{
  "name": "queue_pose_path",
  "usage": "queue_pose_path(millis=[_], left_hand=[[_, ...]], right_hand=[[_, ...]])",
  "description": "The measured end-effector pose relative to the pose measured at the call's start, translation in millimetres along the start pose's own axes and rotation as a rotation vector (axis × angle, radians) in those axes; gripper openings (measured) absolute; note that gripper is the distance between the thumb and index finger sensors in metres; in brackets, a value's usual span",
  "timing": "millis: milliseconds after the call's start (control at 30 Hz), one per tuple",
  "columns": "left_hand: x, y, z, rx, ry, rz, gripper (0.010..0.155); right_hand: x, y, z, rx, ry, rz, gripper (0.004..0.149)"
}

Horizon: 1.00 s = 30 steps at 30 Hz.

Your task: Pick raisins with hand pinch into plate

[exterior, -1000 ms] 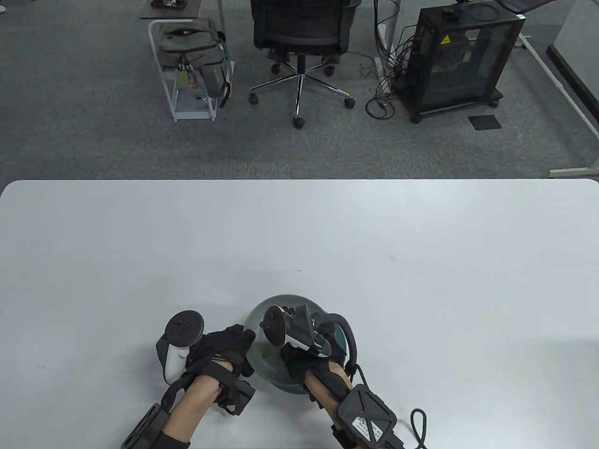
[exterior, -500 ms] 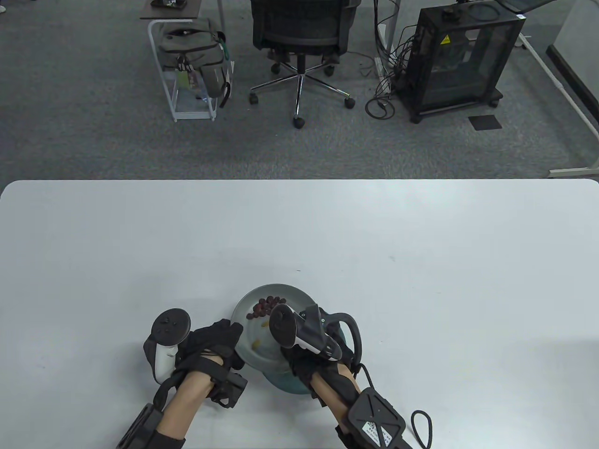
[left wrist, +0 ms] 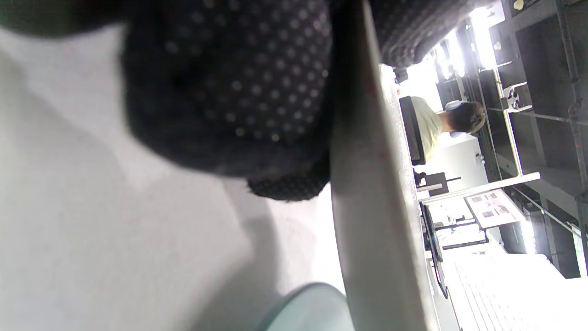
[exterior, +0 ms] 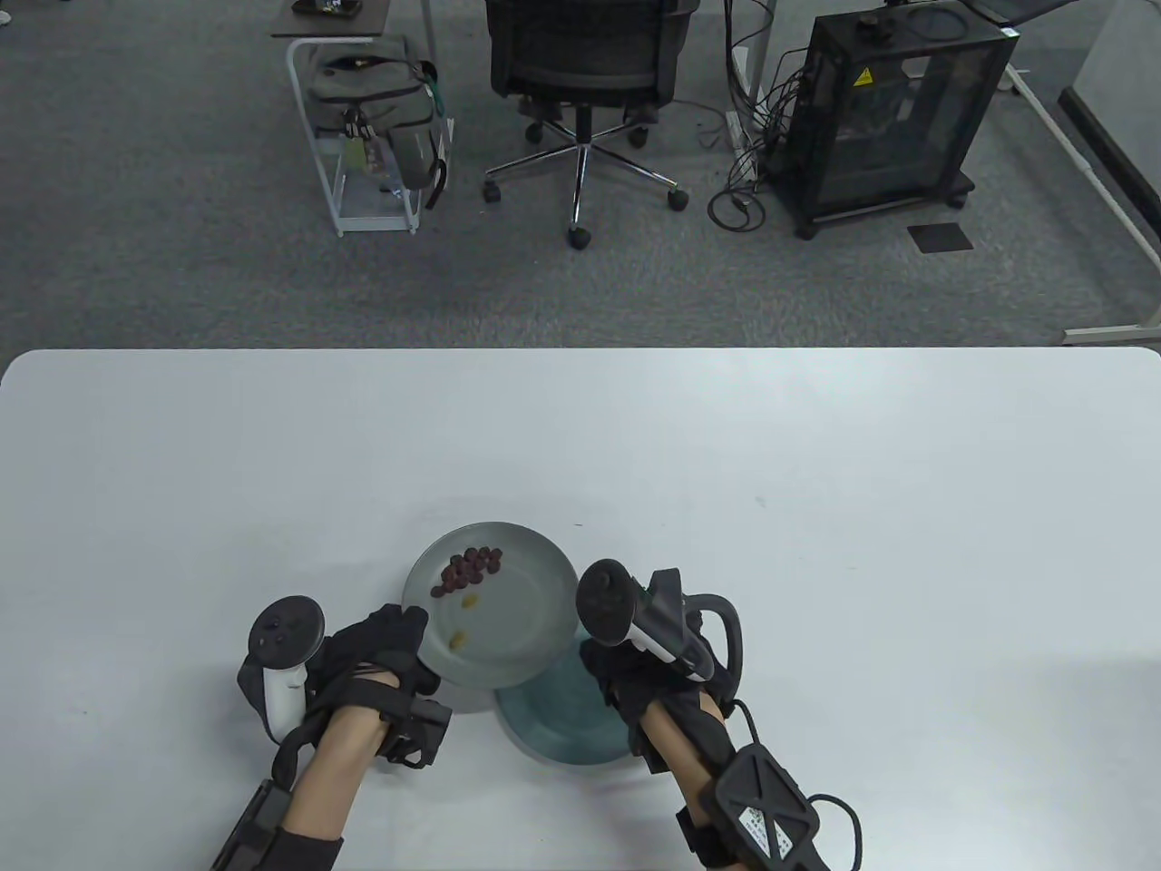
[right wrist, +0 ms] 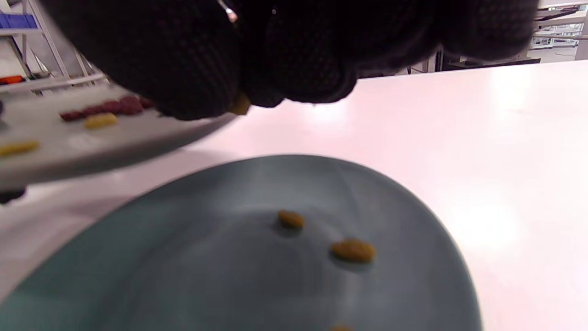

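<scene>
Pinching one yellow raisin [right wrist: 240,105] in your right hand's fingers [right wrist: 193,69], you had three in the teal plate [right wrist: 138,257]; two yellow ones [exterior: 463,620] remained on the grey plate [exterior: 535,626] your left hand [exterior: 376,649] gripped.

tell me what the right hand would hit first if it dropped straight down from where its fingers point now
Most likely the teal plate right below the right hand, landing near the yellow raisins already in it. Depth is hard to judge.
</scene>
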State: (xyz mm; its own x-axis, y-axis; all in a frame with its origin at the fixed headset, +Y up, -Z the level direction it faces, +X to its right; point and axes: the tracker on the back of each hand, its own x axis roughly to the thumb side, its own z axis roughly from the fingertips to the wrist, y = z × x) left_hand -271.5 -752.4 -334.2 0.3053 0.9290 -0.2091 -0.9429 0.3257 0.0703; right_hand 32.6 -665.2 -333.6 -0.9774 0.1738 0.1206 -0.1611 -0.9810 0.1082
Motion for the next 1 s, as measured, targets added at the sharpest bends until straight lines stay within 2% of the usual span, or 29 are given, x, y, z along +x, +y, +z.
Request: queue_pose_path(millis=[433,600,1000], left_hand=[[4.1,12.8,1.2,0.055,-0.021,0.035,0.052],[3.5,13.4,0.8,0.060,-0.023,0.034,0.052],[3.7,13.2,0.8,0.051,-0.024,0.027,0.052]], right_hand=[[12.3,40.2,-11.9,0.158,0.006,0.143,0.048],[23.1,50.7,-11.0,0.178,-0.014,0.198,0.048],[34.5,59.4,-9.7,0.203,-0.019,0.265,0.046]])
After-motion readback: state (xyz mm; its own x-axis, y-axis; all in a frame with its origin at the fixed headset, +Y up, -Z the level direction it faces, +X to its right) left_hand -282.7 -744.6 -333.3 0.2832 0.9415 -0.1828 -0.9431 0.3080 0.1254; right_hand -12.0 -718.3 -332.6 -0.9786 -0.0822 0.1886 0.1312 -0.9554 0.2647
